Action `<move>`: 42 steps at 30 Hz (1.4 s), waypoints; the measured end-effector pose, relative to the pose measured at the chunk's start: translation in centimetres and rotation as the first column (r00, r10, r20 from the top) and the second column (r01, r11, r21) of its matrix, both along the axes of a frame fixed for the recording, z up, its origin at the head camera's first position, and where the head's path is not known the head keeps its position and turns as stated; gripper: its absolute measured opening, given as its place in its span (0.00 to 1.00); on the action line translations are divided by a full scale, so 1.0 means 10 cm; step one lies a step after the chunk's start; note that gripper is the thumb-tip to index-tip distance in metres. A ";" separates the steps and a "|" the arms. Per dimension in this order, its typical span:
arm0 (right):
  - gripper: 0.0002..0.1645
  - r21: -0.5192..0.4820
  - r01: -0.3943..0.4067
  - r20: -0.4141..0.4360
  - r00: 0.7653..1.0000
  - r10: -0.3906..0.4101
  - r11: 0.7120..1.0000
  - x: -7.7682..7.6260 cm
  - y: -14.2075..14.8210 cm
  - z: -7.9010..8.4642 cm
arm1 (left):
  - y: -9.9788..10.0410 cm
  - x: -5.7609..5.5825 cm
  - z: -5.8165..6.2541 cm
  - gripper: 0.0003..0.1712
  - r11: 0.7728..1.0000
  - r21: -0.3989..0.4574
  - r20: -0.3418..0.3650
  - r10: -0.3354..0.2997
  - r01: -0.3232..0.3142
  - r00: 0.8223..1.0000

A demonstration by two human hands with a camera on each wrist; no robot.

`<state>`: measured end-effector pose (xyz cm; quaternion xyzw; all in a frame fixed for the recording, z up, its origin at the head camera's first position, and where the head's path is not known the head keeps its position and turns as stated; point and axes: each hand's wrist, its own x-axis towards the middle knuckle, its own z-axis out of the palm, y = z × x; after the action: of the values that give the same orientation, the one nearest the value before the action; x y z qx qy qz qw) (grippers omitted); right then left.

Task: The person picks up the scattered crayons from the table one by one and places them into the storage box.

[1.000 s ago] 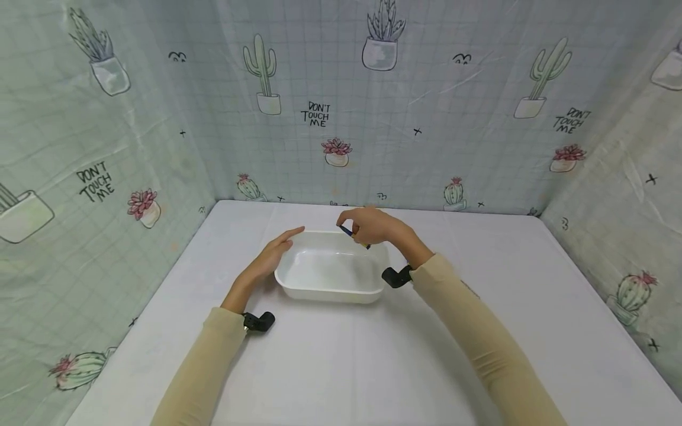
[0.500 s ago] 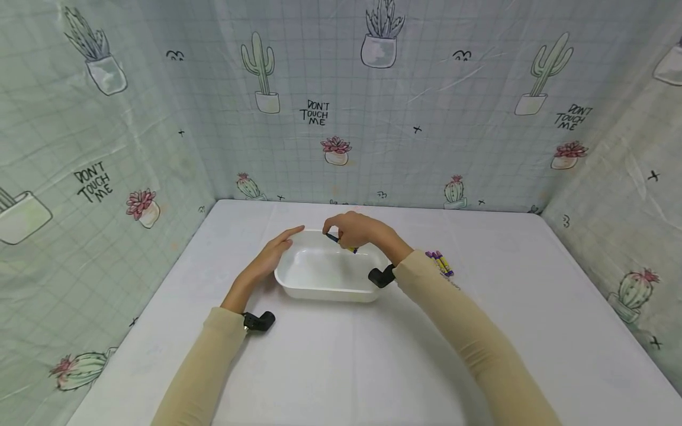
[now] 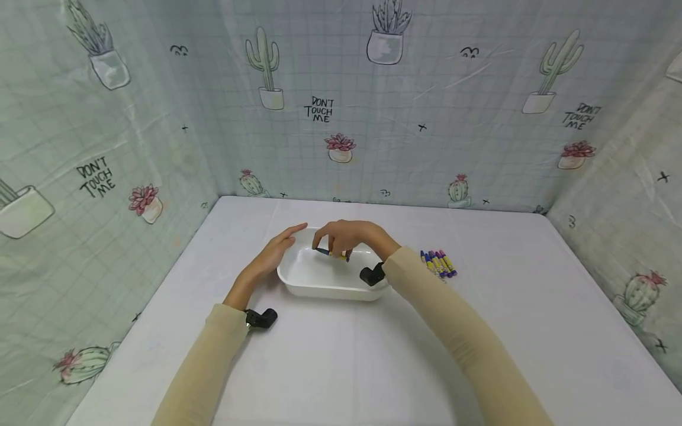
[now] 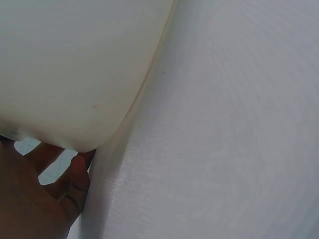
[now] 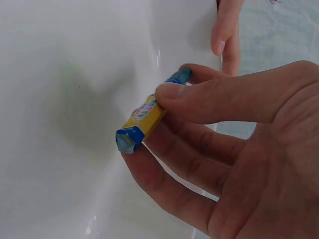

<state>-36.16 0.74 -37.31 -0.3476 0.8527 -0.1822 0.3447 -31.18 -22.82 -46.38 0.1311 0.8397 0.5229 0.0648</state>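
Observation:
A blue crayon (image 5: 144, 117) with a yellow and blue paper wrapper is pinched between the thumb and fingers of my right hand (image 3: 346, 235). That hand is over the inside of a white rectangular plastic tray (image 3: 325, 291), and the crayon lies slantwise in the grip. At the tray's left side, my left hand (image 3: 270, 254) holds the rim, with its thumb inside and its fingers on the outer side. The left wrist view shows the tray's outer wall (image 4: 75, 69) and some curled fingers (image 4: 77, 181) against its corner.
Several wrapped crayons (image 3: 439, 263) lie side by side on the white-covered table (image 3: 330, 367), right of the tray and beside the right sleeve. A cactus-print cloth (image 3: 298, 142) surrounds the table at the back and sides.
My right hand has moved left and down into the tray with the crayon. The crayons on the table have come out from behind the right sleeve. The left hand stays at the rim.

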 end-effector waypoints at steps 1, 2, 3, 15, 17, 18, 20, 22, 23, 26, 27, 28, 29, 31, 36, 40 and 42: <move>0.37 -0.003 -0.004 0.022 1.000 0.004 1.000 -0.01 -0.01 -0.02 | 0.00 0.00 0.00 0.29 1.000 -0.003 -0.003 -0.002 0.002 1.000; 0.37 -0.007 -0.008 0.041 0.999 0.009 1.000 -0.02 -0.02 -0.03 | 0.00 0.00 0.00 0.29 1.000 -0.004 -0.005 -0.004 0.004 1.000; 0.37 -0.009 -0.011 0.057 0.998 0.012 1.000 -0.02 -0.03 -0.05 | 0.00 0.00 0.00 0.29 1.000 -0.006 -0.009 -0.007 0.007 1.000; 0.34 -0.014 -0.030 0.158 0.987 0.031 0.999 -0.11 -0.14 -0.28 | -0.01 0.00 -0.01 0.29 1.000 -0.008 -0.034 -0.017 0.017 0.999; 0.31 -0.008 -0.037 0.149 0.988 0.038 0.999 -0.12 -0.15 -0.30 | -0.01 0.00 -0.01 0.29 1.000 -0.005 -0.027 -0.017 0.017 0.999; 0.29 -0.005 -0.042 0.144 0.989 0.043 0.999 -0.13 -0.16 -0.31 | -0.01 0.00 -0.01 0.29 1.000 -0.003 -0.022 -0.016 0.016 1.000; 0.28 -0.003 -0.049 0.140 0.989 0.049 0.999 -0.13 -0.17 -0.32 | 0.00 -0.01 0.00 0.29 1.000 -0.001 -0.016 -0.017 0.017 1.000; 0.26 -0.005 -0.049 0.150 0.987 0.049 0.999 -0.13 -0.19 -0.33 | 0.00 0.00 0.03 0.29 1.000 -0.006 -0.007 -0.020 0.020 1.000; 0.26 -0.004 -0.046 0.159 0.986 0.046 0.999 -0.13 -0.20 -0.33 | 0.01 0.01 0.06 0.29 1.000 -0.008 0.000 -0.022 0.022 1.000; 0.24 0.007 -0.038 0.183 0.982 0.036 0.999 -0.12 -0.22 -0.32 | 0.04 0.07 0.18 0.29 1.000 -0.009 0.022 -0.030 0.030 0.999; 0.24 0.014 -0.038 0.185 0.982 0.035 0.999 -0.11 -0.23 -0.31 | 0.06 0.10 0.23 0.29 0.999 -0.007 0.027 -0.033 0.033 0.999; 0.23 0.023 -0.039 0.185 0.982 0.034 0.999 -0.10 -0.24 -0.31 | 0.07 0.14 0.27 0.29 0.999 -0.003 0.028 -0.035 0.035 0.999; 0.22 0.033 -0.041 0.183 0.983 0.035 0.999 -0.10 -0.25 -0.30 | 0.08 0.17 0.31 0.29 0.999 -0.001 0.027 -0.036 0.037 0.999; 0.19 0.046 -0.048 0.175 0.984 0.039 0.998 -0.09 -0.27 -0.29 | 0.09 0.20 0.36 0.29 0.999 0.006 0.025 -0.038 0.038 0.999; 0.16 0.054 -0.072 0.169 0.984 0.062 0.996 -0.08 -0.31 -0.30 | 0.08 0.21 0.36 0.29 0.999 0.010 0.020 -0.042 0.042 0.999; 0.17 0.060 -0.071 0.179 0.982 0.059 0.996 -0.08 -0.33 -0.31 | 0.07 0.21 0.36 0.29 0.999 0.018 0.026 -0.039 0.038 0.999; 0.17 0.066 -0.066 0.186 0.981 0.053 0.996 -0.08 -0.34 -0.31 | 0.07 0.22 0.36 0.29 0.999 0.018 0.027 -0.037 0.037 0.999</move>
<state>-36.95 -2.63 -40.42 -0.3422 0.8124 -0.1724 0.4395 -29.00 -22.09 -42.82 0.1399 0.8315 0.5309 0.0849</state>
